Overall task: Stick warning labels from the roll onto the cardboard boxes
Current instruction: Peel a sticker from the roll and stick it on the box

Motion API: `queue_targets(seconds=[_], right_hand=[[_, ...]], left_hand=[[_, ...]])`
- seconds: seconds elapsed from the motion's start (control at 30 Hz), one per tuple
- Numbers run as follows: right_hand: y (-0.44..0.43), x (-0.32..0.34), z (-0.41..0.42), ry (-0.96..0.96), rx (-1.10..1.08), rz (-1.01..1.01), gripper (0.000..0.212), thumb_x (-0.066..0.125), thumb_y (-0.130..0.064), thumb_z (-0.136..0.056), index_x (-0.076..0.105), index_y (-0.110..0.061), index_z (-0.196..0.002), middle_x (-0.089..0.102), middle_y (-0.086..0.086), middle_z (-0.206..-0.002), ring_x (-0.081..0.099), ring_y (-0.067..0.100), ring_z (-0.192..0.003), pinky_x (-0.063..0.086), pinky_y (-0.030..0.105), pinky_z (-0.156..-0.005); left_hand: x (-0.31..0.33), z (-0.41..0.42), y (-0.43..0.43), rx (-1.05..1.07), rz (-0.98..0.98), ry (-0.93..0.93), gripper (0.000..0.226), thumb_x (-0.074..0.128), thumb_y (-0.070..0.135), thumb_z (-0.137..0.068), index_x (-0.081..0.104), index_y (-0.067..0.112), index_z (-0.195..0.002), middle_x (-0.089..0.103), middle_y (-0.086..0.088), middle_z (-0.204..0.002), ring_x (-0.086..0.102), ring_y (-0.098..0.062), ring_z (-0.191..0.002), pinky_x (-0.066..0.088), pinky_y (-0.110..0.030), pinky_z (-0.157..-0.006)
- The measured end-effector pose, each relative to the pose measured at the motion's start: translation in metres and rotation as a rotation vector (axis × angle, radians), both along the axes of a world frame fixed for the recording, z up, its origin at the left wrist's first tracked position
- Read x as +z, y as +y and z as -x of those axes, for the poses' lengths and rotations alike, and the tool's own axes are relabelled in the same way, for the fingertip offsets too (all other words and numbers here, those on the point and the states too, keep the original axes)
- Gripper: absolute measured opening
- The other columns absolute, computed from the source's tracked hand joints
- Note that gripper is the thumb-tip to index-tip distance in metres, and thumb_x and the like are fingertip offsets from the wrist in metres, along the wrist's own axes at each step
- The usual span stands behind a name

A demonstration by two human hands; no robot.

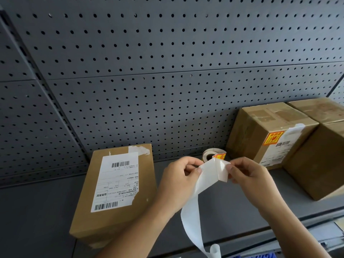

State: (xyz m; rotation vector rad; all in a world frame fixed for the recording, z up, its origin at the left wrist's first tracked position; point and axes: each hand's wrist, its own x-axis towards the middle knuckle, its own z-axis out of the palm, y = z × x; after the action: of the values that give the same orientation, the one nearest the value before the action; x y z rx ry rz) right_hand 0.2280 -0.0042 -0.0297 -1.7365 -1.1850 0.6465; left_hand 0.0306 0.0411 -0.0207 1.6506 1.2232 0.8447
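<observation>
Pinching the white backing strip (208, 175) at a fold, left hand (176, 177) on one side, right hand (251, 175) on the other, thumb and fingertips of each pressed together on the paper. Held just in front of the roll (210, 152), loose tail hanging well below it. Probably peeling the next warning label free; cannot tell whether one is lifted yet. Left of the roll, lying flat, a cardboard box (119, 185) with only a shipping slip: likely the next target. Right of the roll, a taller box (260, 127) already bearing a red-and-yellow sticker (270, 138). Next: separate the label cleanly, carry it leftward, press it flat onto bare cardboard.
</observation>
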Motion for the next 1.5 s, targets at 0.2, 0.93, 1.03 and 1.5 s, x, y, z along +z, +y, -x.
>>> queue_targets(seconds=[0.2,0.93,1.03,1.5], right_hand=[[-0.001,0.007,-0.017,-0.015,-0.101,-0.070,0.011,0.065,-0.019,-0.096,0.070,-0.027,-0.089,0.072,-0.004,-0.082,0.069,0.021,-0.081,0.057,0.042,-0.073],[-0.011,0.051,0.072,-0.159,0.500,-0.463,0.013,0.066,-0.024,-0.095,0.073,-0.025,-0.106,0.074,-0.015,-0.101,0.072,0.014,-0.096,0.057,0.022,-0.080],[-0.002,0.052,0.084,-0.135,0.619,-0.423,0.019,0.065,-0.013,-0.090,0.073,-0.020,-0.106,0.073,-0.014,-0.105,0.071,0.014,-0.101,0.055,0.021,-0.084],[0.030,0.056,0.160,0.311,0.651,-0.090,0.023,0.065,-0.026,-0.085,0.070,-0.017,-0.106,0.073,0.002,-0.084,0.068,0.014,-0.078,0.057,0.027,-0.068]], left_hand=[[0.003,0.005,0.001,0.025,-0.059,0.066,0.013,0.064,0.024,-0.096,0.069,0.036,-0.098,0.070,0.016,-0.087,0.063,0.003,-0.085,0.048,-0.012,-0.063],[0.052,0.071,-0.012,-0.127,0.489,-0.592,0.036,0.065,0.037,-0.086,0.071,0.004,-0.101,0.073,-0.011,-0.083,0.069,-0.016,-0.072,0.059,-0.025,-0.063],[0.053,0.092,-0.013,-0.051,0.434,-0.620,0.027,0.071,0.026,-0.079,0.073,0.009,-0.099,0.076,-0.007,-0.088,0.071,-0.013,-0.077,0.058,-0.023,-0.063],[0.044,0.149,-0.020,0.195,0.148,-0.375,0.010,0.071,0.017,-0.094,0.074,0.010,-0.100,0.077,-0.007,-0.089,0.075,-0.015,-0.078,0.059,-0.024,-0.065]])
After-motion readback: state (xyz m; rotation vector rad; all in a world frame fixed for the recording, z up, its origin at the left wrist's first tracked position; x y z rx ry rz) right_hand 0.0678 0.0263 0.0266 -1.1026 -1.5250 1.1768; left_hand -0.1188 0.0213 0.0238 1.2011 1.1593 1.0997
